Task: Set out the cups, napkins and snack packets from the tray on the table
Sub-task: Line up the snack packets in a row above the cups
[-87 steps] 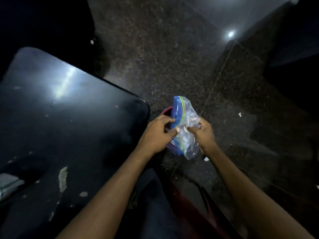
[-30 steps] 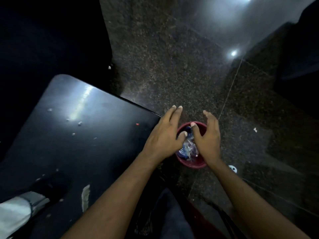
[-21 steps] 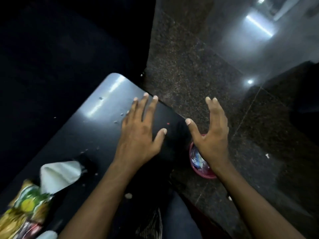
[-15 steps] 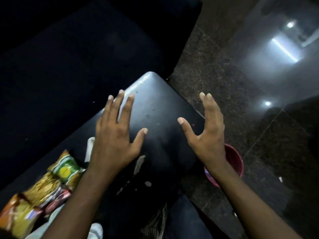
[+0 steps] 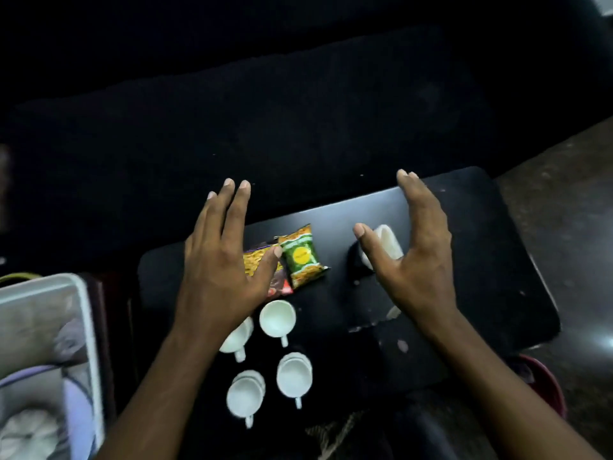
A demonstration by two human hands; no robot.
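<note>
Several white cups [image 5: 277, 318] stand in two rows on the black table [image 5: 491, 260], handles toward me. Behind them lie a green snack packet [image 5: 302, 257] and a yellow one [image 5: 257, 264], partly under my left hand [image 5: 220, 270]. That hand hovers flat and open above the packets and one cup. My right hand [image 5: 418, 260] hovers open over a white napkin stack [image 5: 388, 242] in a dark holder. Neither hand holds anything.
A pale tray [image 5: 83, 313] sits at the left beside the table. A red bin [image 5: 547, 386] stands on the speckled floor at the lower right, under my right forearm. Dark seating lies behind the table.
I let go of the plastic bag into the red bin. My view and both open hands then swung left from the bin to over the table with the cups, packets and napkins.
</note>
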